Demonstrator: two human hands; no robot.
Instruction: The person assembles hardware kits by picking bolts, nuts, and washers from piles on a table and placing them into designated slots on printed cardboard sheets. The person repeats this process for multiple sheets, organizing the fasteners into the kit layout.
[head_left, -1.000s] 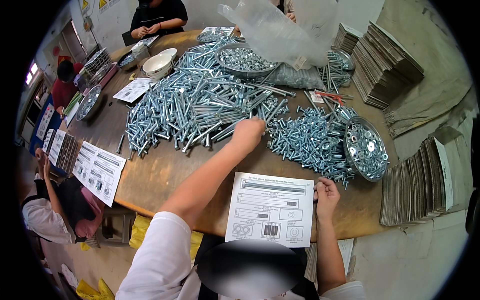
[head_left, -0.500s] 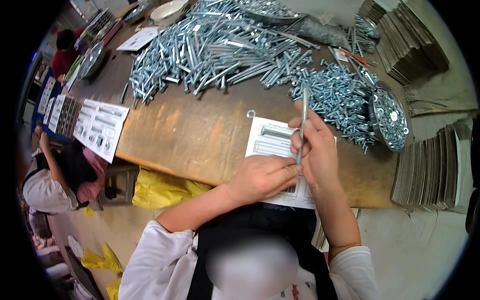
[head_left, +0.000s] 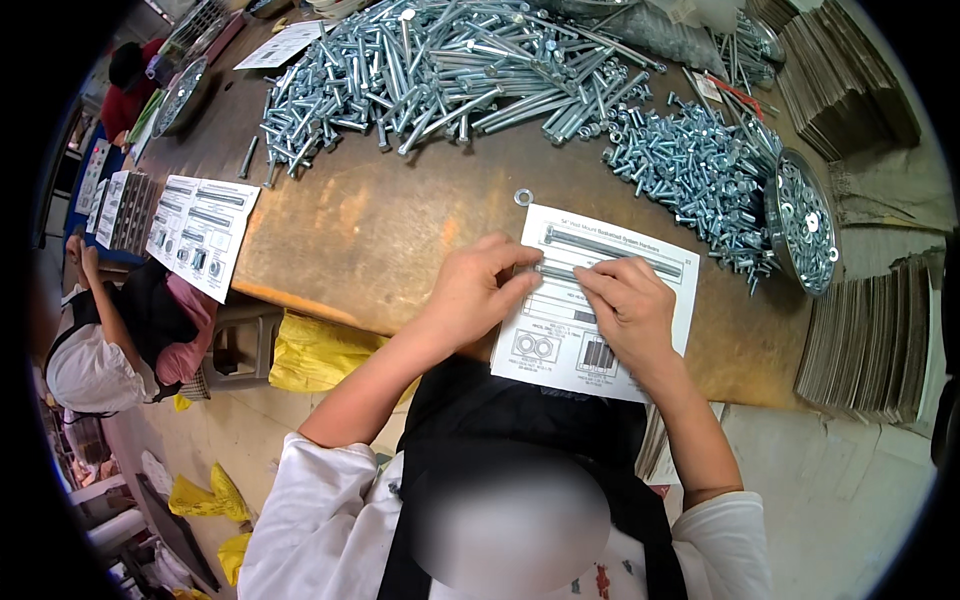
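Head view: no longer holding metal bolt (head_left: 558, 272) upright; now holding it level over printed sheet (head_left: 555, 315). Cannot tell if touching. Pinching narrowly with left hand (head_left: 478, 292) at one end, with right hand (head_left: 632, 308) at the other. Brings work down to the page, probably close enough to compare against bolt drawing (head_left: 600, 250).

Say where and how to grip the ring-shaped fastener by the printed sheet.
Pinch the ring-shaped fastener across opposite outer edges, probably from above and slightly left: it appears flat, hole up, a corner of the printed sheet at its near right.
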